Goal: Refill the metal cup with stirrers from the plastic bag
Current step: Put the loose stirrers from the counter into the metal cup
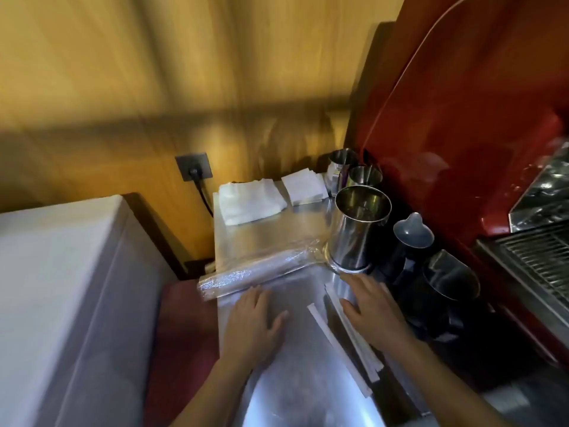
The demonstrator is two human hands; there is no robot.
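Observation:
A tall shiny metal cup [357, 229] stands upright on the steel counter [277, 229], and its inside looks empty. A clear plastic bag [255, 274] packed with stirrers lies across the counter just left of the cup's base. Several paper-wrapped stirrers [338, 340] lie loose on the counter between my hands. My left hand [254, 322] rests flat and open just below the bag. My right hand [368, 306] lies flat and open below the cup, over the top ends of the loose stirrers.
Two smaller metal jugs [365, 175] stand behind the cup. Black pitchers [443, 285] sit to its right, beside a red espresso machine [462, 134]. Folded white cloths [249, 200] and napkins [303, 186] lie at the back. A white appliance [61, 288] stands at left.

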